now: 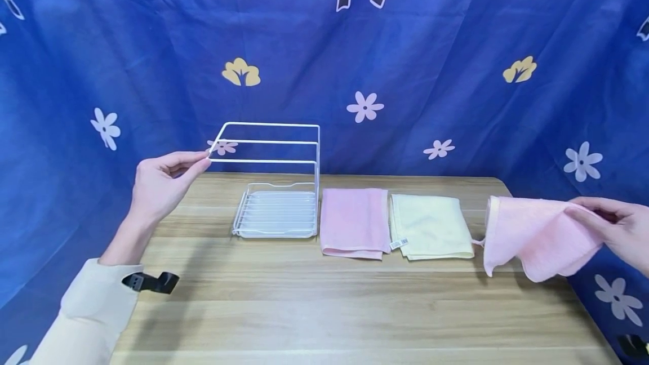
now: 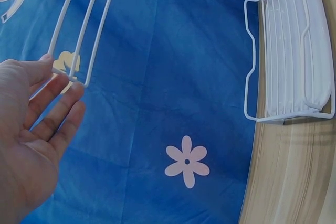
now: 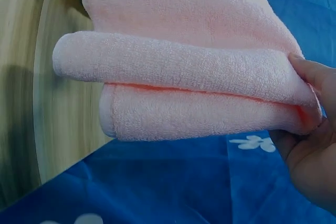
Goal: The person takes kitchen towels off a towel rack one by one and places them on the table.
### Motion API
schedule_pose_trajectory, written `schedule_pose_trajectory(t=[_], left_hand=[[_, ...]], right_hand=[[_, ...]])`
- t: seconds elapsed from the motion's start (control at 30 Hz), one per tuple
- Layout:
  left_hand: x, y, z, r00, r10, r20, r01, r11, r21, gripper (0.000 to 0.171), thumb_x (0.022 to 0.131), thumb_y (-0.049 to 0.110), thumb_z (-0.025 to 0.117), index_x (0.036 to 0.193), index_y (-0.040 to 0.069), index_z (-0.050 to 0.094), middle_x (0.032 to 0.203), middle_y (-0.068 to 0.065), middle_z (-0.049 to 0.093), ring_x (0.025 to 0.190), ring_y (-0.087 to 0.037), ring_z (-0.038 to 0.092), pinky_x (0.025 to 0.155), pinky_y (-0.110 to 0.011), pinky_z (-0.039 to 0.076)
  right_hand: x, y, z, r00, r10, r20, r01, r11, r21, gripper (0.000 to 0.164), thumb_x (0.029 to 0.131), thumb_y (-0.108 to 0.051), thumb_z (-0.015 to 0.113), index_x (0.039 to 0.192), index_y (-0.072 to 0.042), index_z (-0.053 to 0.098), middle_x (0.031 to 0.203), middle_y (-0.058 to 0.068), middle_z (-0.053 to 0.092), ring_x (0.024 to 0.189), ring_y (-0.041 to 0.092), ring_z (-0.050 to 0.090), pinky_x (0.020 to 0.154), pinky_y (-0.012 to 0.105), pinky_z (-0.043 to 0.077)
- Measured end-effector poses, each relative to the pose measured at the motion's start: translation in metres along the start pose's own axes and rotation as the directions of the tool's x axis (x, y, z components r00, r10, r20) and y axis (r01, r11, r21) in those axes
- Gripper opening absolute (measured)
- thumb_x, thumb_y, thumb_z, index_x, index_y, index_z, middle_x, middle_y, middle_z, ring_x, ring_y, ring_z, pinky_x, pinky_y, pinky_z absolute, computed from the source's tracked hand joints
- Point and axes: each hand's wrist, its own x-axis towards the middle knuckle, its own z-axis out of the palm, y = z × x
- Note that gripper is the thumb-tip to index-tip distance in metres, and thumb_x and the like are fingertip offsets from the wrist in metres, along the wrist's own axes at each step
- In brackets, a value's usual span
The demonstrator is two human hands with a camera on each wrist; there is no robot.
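Note:
My left hand (image 1: 164, 182) pinches the front corner of the upper bars on a white wire rack (image 1: 274, 161), thumb and fingertips meeting at the rod. The rack stands upright on the table, with a slatted tray at its base. At the far right, my right hand (image 1: 616, 227) grips one end of a pink towel (image 1: 537, 232). The towel hangs in loose folds above the table's right side; in the right wrist view its folded layers (image 3: 178, 66) droop from between thumb and fingers.
A folded pink towel (image 1: 355, 221) lies just right of the rack. Beside it is a folded pale yellow towel (image 1: 431, 224) with a small white tag. Both rest on the wooden table (image 1: 324, 303). Blue patterned cloth (image 1: 304, 72) hangs behind and at the sides.

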Motion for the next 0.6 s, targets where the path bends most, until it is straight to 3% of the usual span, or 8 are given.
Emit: schedule_pose_trajectory(t=[0.07,0.23,0.43,0.5,0.6], left_hand=[[0.000,0.001,0.000,1.000,-0.004,0.000,0.004,1.000,0.004,0.027,0.095,0.024,0.081,0.115,0.006,0.082,0.090,0.047,0.066,0.082,0.021,0.067,0.073,0.000,0.051],[0.000,0.001,-0.002,1.000,-0.014,-0.004,0.014,1.000,0.011,0.028,0.095,0.025,0.081,0.116,0.007,0.082,0.090,0.047,0.065,0.083,0.021,0.067,0.074,0.000,0.051],[0.000,0.001,-0.002,1.000,-0.018,-0.004,0.018,1.000,0.016,0.028,0.095,0.026,0.080,0.117,0.008,0.082,0.090,0.047,0.065,0.083,0.021,0.066,0.074,0.000,0.051],[0.000,0.000,-0.001,1.000,-0.022,0.001,0.022,1.000,0.015,0.029,0.095,0.026,0.080,0.117,0.008,0.082,0.090,0.047,0.065,0.083,0.022,0.066,0.073,0.000,0.051],[0.001,0.001,0.000,1.000,-0.023,0.009,0.023,1.000,0.009,0.028,0.095,0.026,0.080,0.117,0.008,0.082,0.090,0.047,0.066,0.082,0.021,0.067,0.072,0.000,0.051]], right_hand=[[-0.001,0.002,-0.003,1.000,-0.027,-0.004,0.028,0.999,0.037,0.028,0.097,-0.002,0.074,0.100,-0.030,0.076,0.080,-0.042,0.060,0.060,-0.005,0.050,0.043,0.019,0.037],[-0.004,0.006,-0.005,0.998,-0.061,0.011,0.060,0.994,0.091,0.032,0.095,0.005,0.073,0.097,-0.026,0.079,0.081,-0.041,0.065,0.061,-0.010,0.055,0.046,0.013,0.042],[-0.010,0.007,0.000,0.994,-0.009,0.106,0.015,0.999,-0.051,0.005,0.095,-0.008,0.078,0.100,-0.007,0.079,0.082,-0.046,0.061,0.065,-0.012,0.056,0.052,0.009,0.043],[-0.011,0.008,0.003,0.989,-0.007,0.146,0.021,0.996,-0.091,0.013,0.095,-0.010,0.078,0.102,0.001,0.077,0.082,-0.043,0.061,0.064,-0.007,0.055,0.052,0.011,0.043],[-0.011,0.012,0.008,0.978,-0.010,0.208,0.041,0.988,-0.147,0.018,0.096,-0.015,0.078,0.104,0.001,0.078,0.079,-0.035,0.064,0.061,-0.001,0.052,0.050,0.016,0.040]])
